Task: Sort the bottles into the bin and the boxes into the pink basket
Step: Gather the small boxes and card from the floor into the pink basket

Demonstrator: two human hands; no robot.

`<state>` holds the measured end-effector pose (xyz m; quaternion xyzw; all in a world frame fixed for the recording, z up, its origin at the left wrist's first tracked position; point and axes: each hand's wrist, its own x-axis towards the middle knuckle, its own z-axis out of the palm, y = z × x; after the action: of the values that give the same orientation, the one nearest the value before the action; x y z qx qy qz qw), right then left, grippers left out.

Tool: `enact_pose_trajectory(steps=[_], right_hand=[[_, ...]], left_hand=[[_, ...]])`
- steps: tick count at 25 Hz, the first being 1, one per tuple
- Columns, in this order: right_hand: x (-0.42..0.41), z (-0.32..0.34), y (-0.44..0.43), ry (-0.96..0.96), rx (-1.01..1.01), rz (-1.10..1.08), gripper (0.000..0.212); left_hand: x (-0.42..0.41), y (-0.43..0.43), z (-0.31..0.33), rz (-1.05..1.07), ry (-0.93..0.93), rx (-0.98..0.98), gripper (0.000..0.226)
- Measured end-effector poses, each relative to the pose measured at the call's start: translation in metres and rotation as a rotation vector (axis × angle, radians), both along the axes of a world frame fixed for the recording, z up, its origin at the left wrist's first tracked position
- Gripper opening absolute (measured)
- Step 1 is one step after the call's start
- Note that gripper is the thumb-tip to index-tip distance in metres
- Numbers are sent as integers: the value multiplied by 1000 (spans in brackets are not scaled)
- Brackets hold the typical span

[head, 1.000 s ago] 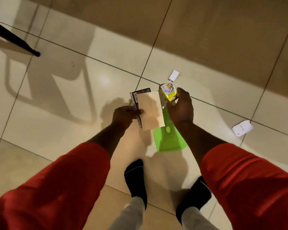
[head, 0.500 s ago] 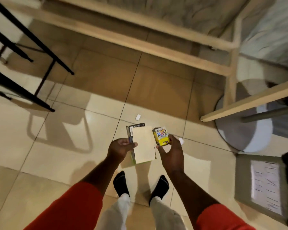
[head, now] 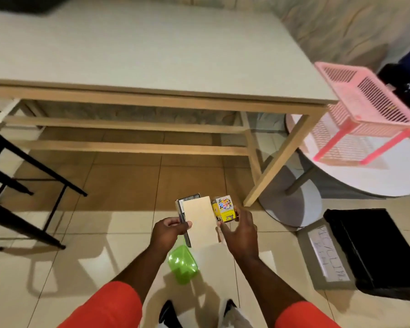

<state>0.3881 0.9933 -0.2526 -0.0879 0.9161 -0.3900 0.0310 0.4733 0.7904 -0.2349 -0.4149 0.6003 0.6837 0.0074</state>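
**Three boxes in my hands, basket and bin off to my right**

Nearest me, two red sleeves (head: 104, 308) are cut off by the bottom edge, and only the tips of my two dark-socked feet (head: 168, 313) show between them. Just past those is one green translucent plastic thing (head: 182, 263), too blurred to name. I cannot tell whether it lies on the floor or hangs below my left hand.

My left hand (head: 169, 230) has its fingers clasped round two flat boxes held together, thumb on the front one. The tan box (head: 200, 221) covers most of the dark box (head: 187, 201) behind it, of which only the top and left edges show. My right hand (head: 240, 229) pinches one small yellow box (head: 224, 209) by its lower end, just beside the tan one. That makes three boxes, all held above the tiled floor.

To my right on the floor sits one bin (head: 304, 235), dark inside, with a handwritten label I cannot read. To my left, one black metal frame (head: 21, 185) is cut off by the edge.

Farther off stands a long pale wooden surface (head: 152, 55). Right of it, one pink basket (head: 365, 110) stands on pink legs on a round white surface (head: 376, 181), well apart from my hands. I cannot make out its contents.
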Motion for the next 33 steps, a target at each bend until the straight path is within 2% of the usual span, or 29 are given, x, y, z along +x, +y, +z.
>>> enact_pose_trajectory(steps=[6,14,20,29,33], right_hand=[[-26,54,56,62,-33,-92,59],[-89,77,176,70,-25,-129,62],[-146,103,256,134,-38,-126,60],[-262,154,305,223,-93,-176,60],[-331,182,321,292,-91,-234,51]], left_hand=[[-46,47,62,-88,104,-27,18],[-129,165,88,-127,158,-79,15],[-181,245,114,-155,181,-92,23],[-308,296,156,-231,288,-71,26],[-387,312,174,-272,348,-47,29]])
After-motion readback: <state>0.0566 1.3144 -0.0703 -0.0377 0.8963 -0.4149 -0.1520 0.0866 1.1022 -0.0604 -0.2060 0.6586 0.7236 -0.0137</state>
